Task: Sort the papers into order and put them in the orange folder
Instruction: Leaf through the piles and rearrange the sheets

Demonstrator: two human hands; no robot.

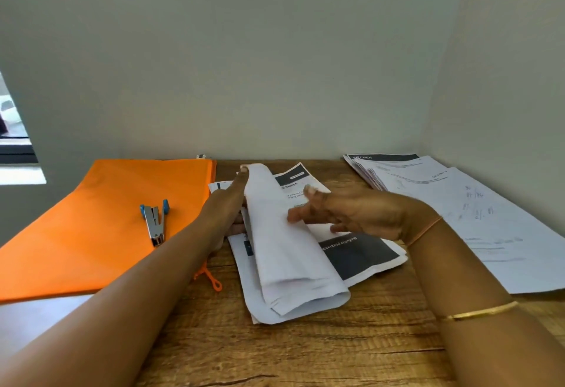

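Tabletop up front — left grip pinches turned-back sheets of ctr paper stack; right grip fingers spread apart, blurred, over it. Orange folder left w/ stapler on it.

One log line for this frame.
left hand holds lifted sheets | right hand open over middle stack | stapler on orange folder | second stack right

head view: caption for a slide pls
Left hand holds lifted sheets of the middle stack, right hand open above; stapler on orange folder.
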